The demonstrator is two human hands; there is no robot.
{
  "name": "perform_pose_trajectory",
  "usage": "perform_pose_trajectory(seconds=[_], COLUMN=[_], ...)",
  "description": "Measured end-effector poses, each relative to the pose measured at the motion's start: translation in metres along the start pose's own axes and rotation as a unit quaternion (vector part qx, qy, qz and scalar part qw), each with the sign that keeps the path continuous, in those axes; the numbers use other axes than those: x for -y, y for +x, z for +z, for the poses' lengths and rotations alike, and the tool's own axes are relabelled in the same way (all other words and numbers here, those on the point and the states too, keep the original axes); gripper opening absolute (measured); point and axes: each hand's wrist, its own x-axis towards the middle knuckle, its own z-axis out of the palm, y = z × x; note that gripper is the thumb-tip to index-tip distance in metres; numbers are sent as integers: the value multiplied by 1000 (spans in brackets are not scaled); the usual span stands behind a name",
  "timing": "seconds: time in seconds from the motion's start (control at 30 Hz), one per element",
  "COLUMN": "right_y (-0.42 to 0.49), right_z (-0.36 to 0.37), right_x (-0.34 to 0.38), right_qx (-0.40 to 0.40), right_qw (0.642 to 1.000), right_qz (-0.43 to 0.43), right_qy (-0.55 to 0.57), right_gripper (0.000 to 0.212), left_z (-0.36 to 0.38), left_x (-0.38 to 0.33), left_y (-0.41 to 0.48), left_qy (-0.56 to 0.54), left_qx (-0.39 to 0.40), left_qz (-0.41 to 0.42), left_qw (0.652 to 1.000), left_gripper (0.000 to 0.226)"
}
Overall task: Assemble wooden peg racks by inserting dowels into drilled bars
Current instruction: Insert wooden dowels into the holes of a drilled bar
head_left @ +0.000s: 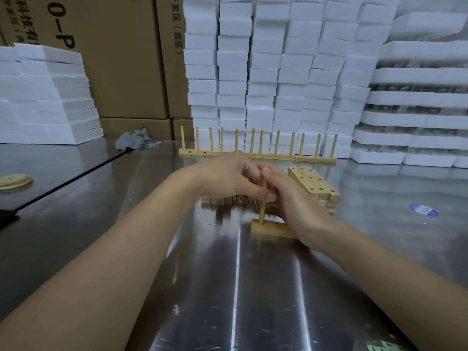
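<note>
On steel table (228,287) | left hand (228,176), right hand (291,203) pinch dowel (262,214) | upright in bar (271,230)

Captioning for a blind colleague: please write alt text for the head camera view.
A person's left hand pinches a pale upright wooden dowel standing in a short drilled wooden bar on a shiny metal table, the right hand close against it. Behind sit finished wooden peg racks and stacked drilled bars, before white foam blocks.

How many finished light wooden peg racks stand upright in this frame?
4 light wooden three-peg racks, end to end in one back row: leftmost, second, third, rightmost. None seems wholly hidden.
</note>
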Motion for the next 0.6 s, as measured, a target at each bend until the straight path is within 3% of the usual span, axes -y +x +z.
perform_pose_trajectory(seconds=[0.17,0.47,0.6], right_y=[-3,-8,-5], right_z=[3,3,3], right_x=[5,2,3], right_qx=[9,41,43], right_qw=[1000,999,998], right_qz=[-11,33,36], right_qy=[2,4,24], right_gripper=[41,63,60], left_z=[5,8,8], left_x=[-2,-10,-10], left_y=[2,-3,-3], left_qy=[-16,-52,-52], left_qx=[2,13,12], left_qz=[-19,-46,-55], left_qw=[1000,998,997], left_gripper=[8,9,15])
